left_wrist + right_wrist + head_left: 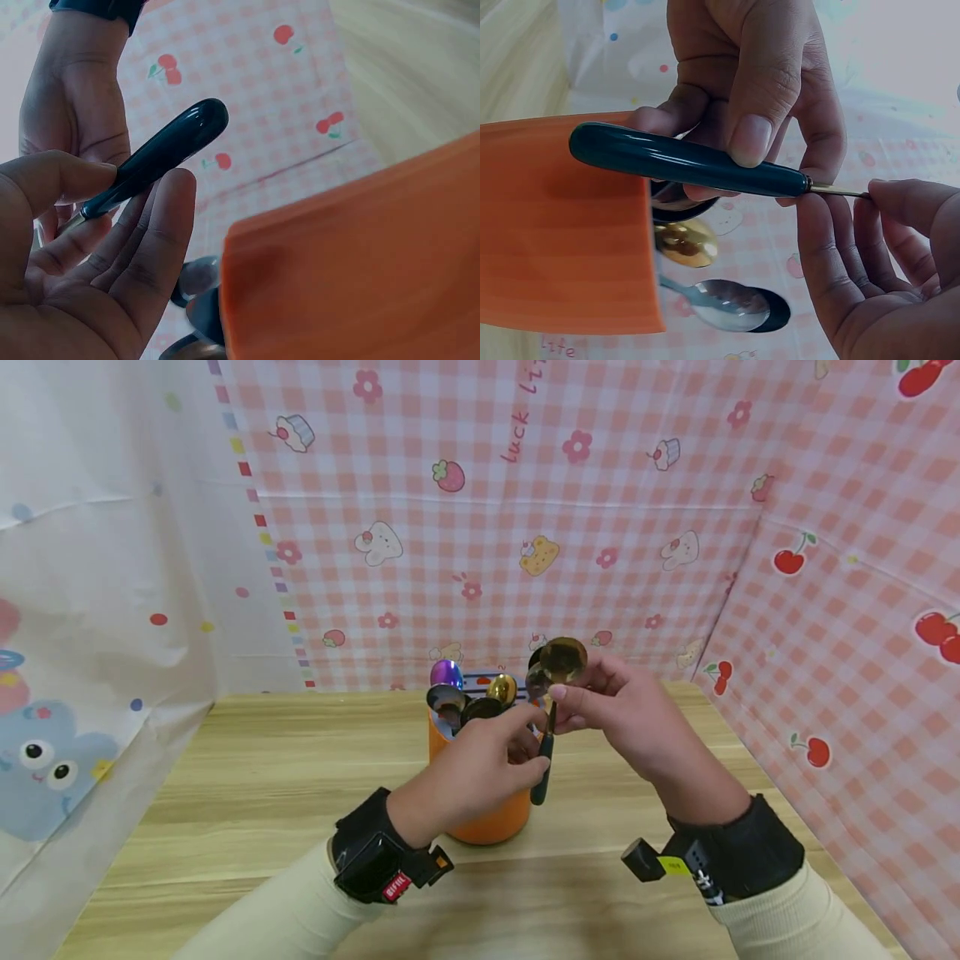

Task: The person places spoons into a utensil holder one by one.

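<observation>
A spoon with a gold bowl (564,658) and a dark green handle (682,163) is held upright by both hands beside an orange container (489,820). My left hand (487,747) pinches the handle, its thumb on one side and fingers behind. On the thin gold neck just under the bowl, my right hand (626,706) grips with thumb and fingertips. In the left wrist view the handle's rounded end (206,120) sticks out past the fingers. The bowl is hidden in both wrist views.
Other spoons stand bowl-up in the container: a purple spoon (446,673), a gold spoon (501,689), a silver spoon (731,304) and dark ones. Beneath is a wooden table (300,777). A pink checked cloth (465,527) hangs behind and to the right.
</observation>
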Available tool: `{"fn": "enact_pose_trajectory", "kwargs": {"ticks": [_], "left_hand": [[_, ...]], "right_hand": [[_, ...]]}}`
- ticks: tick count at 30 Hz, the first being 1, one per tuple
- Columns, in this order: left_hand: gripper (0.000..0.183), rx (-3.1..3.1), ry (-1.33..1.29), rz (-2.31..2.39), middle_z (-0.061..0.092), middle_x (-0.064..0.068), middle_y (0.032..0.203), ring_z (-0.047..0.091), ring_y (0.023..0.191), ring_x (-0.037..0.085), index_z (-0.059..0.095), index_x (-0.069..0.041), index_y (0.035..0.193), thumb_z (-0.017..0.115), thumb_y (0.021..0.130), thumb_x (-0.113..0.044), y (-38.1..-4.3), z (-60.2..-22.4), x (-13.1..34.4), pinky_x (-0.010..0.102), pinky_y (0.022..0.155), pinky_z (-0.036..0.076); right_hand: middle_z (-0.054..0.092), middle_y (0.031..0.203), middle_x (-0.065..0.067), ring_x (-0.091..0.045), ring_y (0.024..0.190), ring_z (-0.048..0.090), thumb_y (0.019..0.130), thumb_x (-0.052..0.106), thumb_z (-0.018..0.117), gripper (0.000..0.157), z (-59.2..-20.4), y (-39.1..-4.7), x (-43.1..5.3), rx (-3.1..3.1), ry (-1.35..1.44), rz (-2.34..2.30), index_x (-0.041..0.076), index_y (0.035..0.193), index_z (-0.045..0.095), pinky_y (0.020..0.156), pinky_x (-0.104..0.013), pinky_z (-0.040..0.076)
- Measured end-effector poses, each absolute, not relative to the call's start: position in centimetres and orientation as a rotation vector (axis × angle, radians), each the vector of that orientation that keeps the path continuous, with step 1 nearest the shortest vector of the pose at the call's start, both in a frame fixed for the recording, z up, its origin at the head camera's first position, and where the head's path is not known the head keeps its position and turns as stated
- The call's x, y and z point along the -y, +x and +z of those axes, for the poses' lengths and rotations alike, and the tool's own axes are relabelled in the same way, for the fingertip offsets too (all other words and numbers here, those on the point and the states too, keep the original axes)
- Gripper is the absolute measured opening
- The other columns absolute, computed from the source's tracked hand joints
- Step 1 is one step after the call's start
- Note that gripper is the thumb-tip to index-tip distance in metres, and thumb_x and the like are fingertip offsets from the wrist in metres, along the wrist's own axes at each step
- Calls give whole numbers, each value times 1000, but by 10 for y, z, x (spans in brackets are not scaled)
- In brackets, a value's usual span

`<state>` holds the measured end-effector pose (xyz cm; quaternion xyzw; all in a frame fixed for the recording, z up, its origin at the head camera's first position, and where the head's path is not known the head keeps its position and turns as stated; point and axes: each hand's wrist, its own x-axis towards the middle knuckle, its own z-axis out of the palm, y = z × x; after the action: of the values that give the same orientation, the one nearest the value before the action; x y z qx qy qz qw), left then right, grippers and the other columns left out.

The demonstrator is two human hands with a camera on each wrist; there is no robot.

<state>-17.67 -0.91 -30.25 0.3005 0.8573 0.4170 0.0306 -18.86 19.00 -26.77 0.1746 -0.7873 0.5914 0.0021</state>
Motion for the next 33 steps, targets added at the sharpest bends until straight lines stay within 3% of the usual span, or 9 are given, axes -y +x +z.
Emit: {"fn": "enact_pose_trajectory", "kwargs": {"ticks": [10, 17, 23, 33], "left_hand": [[29, -2730, 942, 1287, 68, -5, 92, 63, 84, 6, 53, -21, 121, 65, 94, -20, -184, -284, 17, 31, 75, 54], [38, -2750, 885, 1290, 69, -5, 97, 64, 85, 6, 52, -21, 131, 64, 95, -21, -191, -279, 18, 32, 77, 55], [35, -2738, 860, 1336, 69, -3, 100, 64, 84, 9, 52, -22, 128, 62, 96, -19, -195, -278, 20, 30, 72, 57], [38, -2783, 880, 1351, 69, 1, 98, 64, 81, 11, 51, -18, 131, 63, 95, -15, -202, -281, 25, 29, 67, 56]], "right_hand": [[61, 93, -14, -28, 82, 68, 94, 14, 67, 29, -248, -194, -181, 2353, 642, 1861, 1, 119, 58, 75, -37, 58], [62, 95, -13, -28, 85, 68, 95, 19, 66, 29, -242, -198, -179, 2374, 633, 1831, 2, 117, 59, 78, -37, 57], [64, 97, -15, -29, 82, 69, 92, 24, 70, 31, -239, -200, -174, 2368, 578, 1832, 5, 115, 60, 80, -38, 57], [65, 91, -12, -27, 80, 68, 93, 13, 68, 27, -246, -213, -167, 2276, 716, 1875, 1, 116, 62, 76, -38, 58]]}}
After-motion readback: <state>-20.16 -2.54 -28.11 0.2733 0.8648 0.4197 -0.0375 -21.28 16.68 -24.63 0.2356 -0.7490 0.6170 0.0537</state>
